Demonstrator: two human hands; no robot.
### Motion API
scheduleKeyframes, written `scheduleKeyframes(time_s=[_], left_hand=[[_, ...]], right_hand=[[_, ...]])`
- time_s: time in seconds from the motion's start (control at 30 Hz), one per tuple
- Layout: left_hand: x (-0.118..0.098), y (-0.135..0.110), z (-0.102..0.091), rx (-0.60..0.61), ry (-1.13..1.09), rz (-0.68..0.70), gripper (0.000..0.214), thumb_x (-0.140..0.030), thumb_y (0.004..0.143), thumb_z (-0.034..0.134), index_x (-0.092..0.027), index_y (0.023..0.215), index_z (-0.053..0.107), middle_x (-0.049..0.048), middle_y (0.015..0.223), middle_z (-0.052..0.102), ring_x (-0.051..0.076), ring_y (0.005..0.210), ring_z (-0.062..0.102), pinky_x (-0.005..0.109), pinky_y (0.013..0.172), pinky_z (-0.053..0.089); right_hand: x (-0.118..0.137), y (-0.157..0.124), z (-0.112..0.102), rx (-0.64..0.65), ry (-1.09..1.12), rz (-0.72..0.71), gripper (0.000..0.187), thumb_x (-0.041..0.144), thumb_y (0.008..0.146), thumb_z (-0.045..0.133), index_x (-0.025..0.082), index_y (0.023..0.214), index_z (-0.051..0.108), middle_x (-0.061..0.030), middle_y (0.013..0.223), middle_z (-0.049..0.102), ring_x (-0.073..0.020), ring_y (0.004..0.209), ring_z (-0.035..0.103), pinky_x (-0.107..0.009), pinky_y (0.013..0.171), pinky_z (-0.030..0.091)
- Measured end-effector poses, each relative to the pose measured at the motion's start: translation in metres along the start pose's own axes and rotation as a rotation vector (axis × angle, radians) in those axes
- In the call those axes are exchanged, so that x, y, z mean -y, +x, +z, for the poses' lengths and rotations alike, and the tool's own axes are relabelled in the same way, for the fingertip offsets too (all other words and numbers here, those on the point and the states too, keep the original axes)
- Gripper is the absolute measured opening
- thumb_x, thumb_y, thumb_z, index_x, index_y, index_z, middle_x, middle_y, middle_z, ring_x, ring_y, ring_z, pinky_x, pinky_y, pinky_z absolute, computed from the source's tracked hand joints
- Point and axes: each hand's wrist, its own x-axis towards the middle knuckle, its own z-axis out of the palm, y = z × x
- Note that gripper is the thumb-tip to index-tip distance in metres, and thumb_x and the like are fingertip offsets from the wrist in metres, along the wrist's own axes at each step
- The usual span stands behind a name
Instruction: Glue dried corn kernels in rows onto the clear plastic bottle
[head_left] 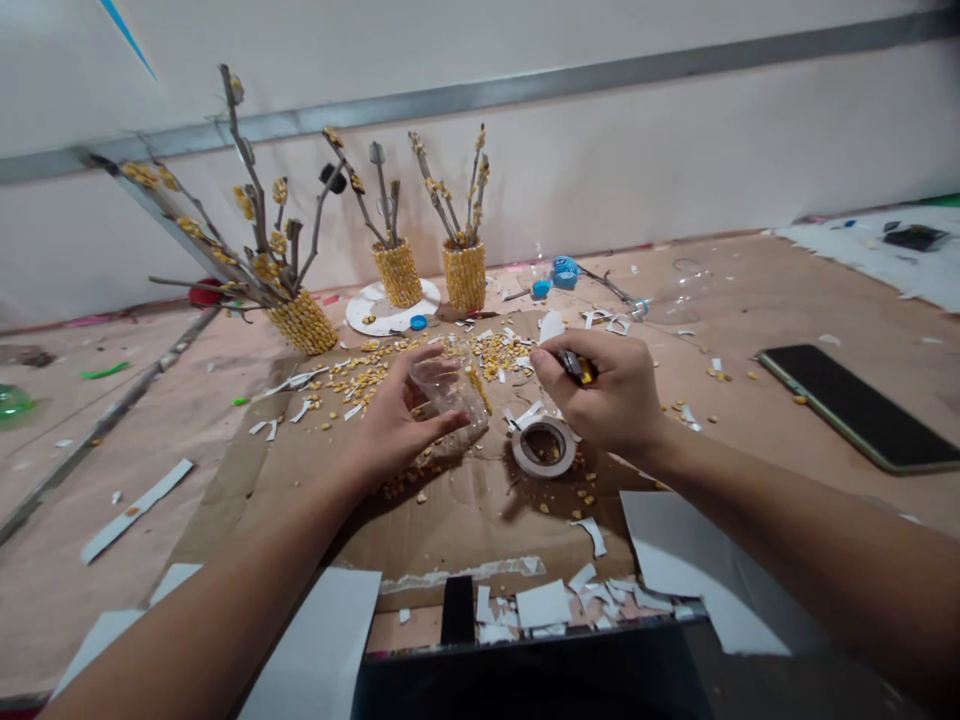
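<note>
My left hand [394, 425] is wrapped round a clear plastic cup [450, 392] lying on its side over a sheet of brown cardboard [465, 510]. A strip of corn kernels sticks to the cup's right side. My right hand [604, 392] is closed in a pinch on a small dark tool with a yellow part [576, 366], held just right of the cup. A roll of tape [544, 447] lies on the cardboard below my right hand. Loose corn kernels [360, 375] are scattered behind the cup.
Three corn-covered vases with twigs stand at the back: one [304, 322], one [397, 272] on a white plate, one [465, 275]. A phone [855, 405] lies at the right. Paper scraps [547, 605] litter the near edge. Blue bottle caps [562, 270] and a clear bottle [679, 290] sit behind.
</note>
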Motion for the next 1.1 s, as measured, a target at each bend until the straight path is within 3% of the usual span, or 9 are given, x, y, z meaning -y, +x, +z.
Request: scheduleKeyframes(time_s=[0.13,0.23,0.5,0.87,1.0,1.1], left_hand=[[0.000,0.005,0.011,-0.073,-0.149,-0.021,0.080,-0.033,0.072,0.100,-0.025,0.139,0.056,0.0109,0.130,0.074,0.030,0.126,0.073,0.053,0.114,0.060],[0.001,0.006,0.018,-0.039,-0.236,-0.087,0.079,-0.033,0.073,0.099,-0.024,0.138,0.055,0.0120,0.131,0.073,0.030,0.127,0.073,0.053,0.115,0.059],[0.001,-0.001,0.001,-0.016,0.040,0.007,0.081,-0.033,0.075,0.099,-0.027,0.144,0.057,0.0132,0.139,0.072,0.033,0.136,0.068,0.060,0.122,0.051],[0.001,-0.001,0.007,0.042,-0.041,-0.051,0.094,-0.030,0.070,0.102,-0.029,0.151,0.055,0.0169,0.146,0.070,0.039,0.146,0.061,0.059,0.118,0.054],[-0.006,0.003,-0.007,0.040,0.052,0.027,0.089,-0.041,0.076,0.097,-0.031,0.153,0.052,0.0156,0.151,0.066,0.035,0.143,0.062,0.051,0.114,0.056],[-0.020,0.008,-0.034,-0.017,0.208,0.134,0.063,-0.044,0.091,0.082,-0.026,0.146,0.058,0.0129,0.137,0.071,0.026,0.120,0.070,0.040,0.100,0.059]], right_hand=[[0.001,0.000,0.000,-0.001,0.003,-0.009,0.010,0.017,0.086,0.066,0.019,0.078,0.073,0.0007,0.067,0.067,-0.0123,0.057,0.054,-0.028,0.057,0.040],[0.002,0.001,-0.001,-0.009,0.008,-0.028,0.011,0.017,0.088,0.066,0.019,0.079,0.073,0.0007,0.068,0.069,-0.0116,0.056,0.052,-0.028,0.057,0.040],[0.002,0.001,-0.003,-0.006,0.036,-0.056,0.011,0.014,0.088,0.066,0.018,0.081,0.074,0.0011,0.069,0.069,-0.0109,0.057,0.053,-0.027,0.057,0.041],[0.000,0.000,-0.002,0.013,0.037,-0.075,0.008,0.015,0.088,0.069,0.018,0.086,0.076,0.0004,0.074,0.072,-0.0116,0.059,0.056,-0.028,0.059,0.043],[0.001,0.001,-0.003,0.015,0.049,-0.069,0.009,0.016,0.088,0.069,0.020,0.090,0.076,-0.0005,0.079,0.076,-0.0131,0.063,0.061,-0.028,0.060,0.046],[0.002,0.001,-0.005,0.012,0.054,-0.053,0.009,0.017,0.090,0.068,0.020,0.092,0.076,-0.0004,0.079,0.076,-0.0137,0.064,0.062,-0.029,0.061,0.048]])
